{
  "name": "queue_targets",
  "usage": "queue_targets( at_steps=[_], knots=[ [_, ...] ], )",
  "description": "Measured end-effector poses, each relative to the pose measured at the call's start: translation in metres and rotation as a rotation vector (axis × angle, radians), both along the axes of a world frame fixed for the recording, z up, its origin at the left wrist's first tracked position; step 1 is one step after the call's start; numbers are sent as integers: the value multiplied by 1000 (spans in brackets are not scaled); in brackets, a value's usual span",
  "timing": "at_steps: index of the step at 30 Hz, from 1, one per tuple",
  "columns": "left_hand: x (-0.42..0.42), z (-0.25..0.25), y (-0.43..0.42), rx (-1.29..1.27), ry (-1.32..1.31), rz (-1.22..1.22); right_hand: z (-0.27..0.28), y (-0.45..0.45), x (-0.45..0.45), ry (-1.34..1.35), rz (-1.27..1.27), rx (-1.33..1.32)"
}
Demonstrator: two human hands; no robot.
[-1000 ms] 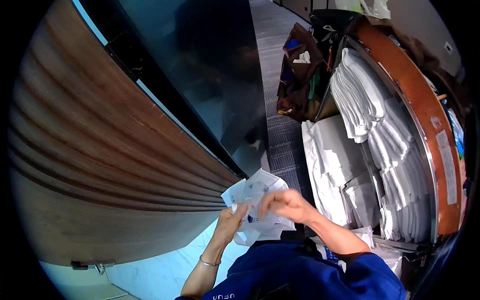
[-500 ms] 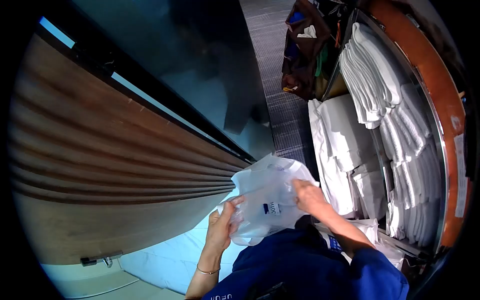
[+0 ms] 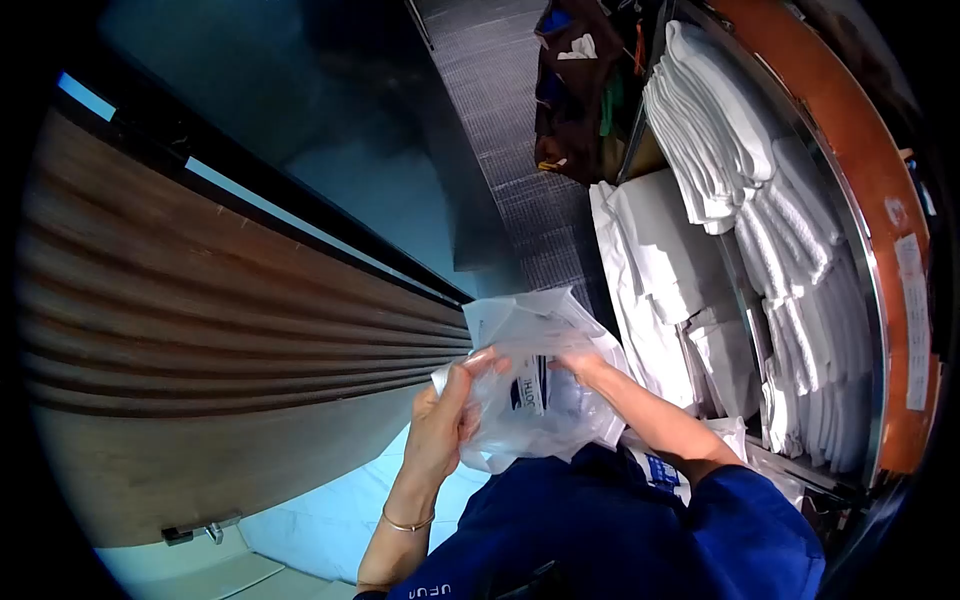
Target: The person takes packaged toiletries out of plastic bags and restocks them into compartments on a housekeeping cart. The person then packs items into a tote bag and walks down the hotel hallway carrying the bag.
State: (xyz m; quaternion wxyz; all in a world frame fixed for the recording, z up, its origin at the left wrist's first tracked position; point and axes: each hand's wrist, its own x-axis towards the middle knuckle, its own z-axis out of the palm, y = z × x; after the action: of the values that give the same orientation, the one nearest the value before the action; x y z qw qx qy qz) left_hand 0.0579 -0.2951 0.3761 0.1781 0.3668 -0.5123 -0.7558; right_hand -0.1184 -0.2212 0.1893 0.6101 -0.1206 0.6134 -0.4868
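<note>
A translucent plastic bag [image 3: 540,400] with dark blue print is spread between my hands in front of my chest. My left hand [image 3: 445,415] grips its left edge, thumb on the near side. At the bag's right side, my right hand [image 3: 580,362] reaches in at the opening, its fingers partly hidden by the plastic; what they hold, if anything, cannot be made out.
To the right stands a cart with an orange-brown top [image 3: 850,130], folded white towels [image 3: 705,125] and white linens [image 3: 665,250] on its shelves. A brown organiser bag [image 3: 575,100] hangs at its far end. A ribbed wooden panel [image 3: 220,300] is on the left, beside grey carpet [image 3: 500,110].
The bag has been opened out wider from its crumpled state. My right hand moved out to its right edge, then back left into the opening. The view has shifted slightly.
</note>
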Motion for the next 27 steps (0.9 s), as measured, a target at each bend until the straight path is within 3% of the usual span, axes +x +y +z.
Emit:
queue_targets(
  at_steps=[5, 11, 18, 22, 27],
  knots=[
    [-24, 5, 5, 4, 27, -81, -46, -21, 25, 248, 106, -26],
    [-37, 14, -4, -117, -35, -59, -46, -52, 32, 496, 89, -54],
    [-35, 41, -29, -113, 76, 117, -31, -50, -3, 427, 69, -122],
    [-30, 44, -27, -80, 124, -30, -20, -54, -7, 421, 105, -183],
    [-34, 51, -15, -77, 103, -45, -5, -59, -1, 418, 178, -272]
  ],
)
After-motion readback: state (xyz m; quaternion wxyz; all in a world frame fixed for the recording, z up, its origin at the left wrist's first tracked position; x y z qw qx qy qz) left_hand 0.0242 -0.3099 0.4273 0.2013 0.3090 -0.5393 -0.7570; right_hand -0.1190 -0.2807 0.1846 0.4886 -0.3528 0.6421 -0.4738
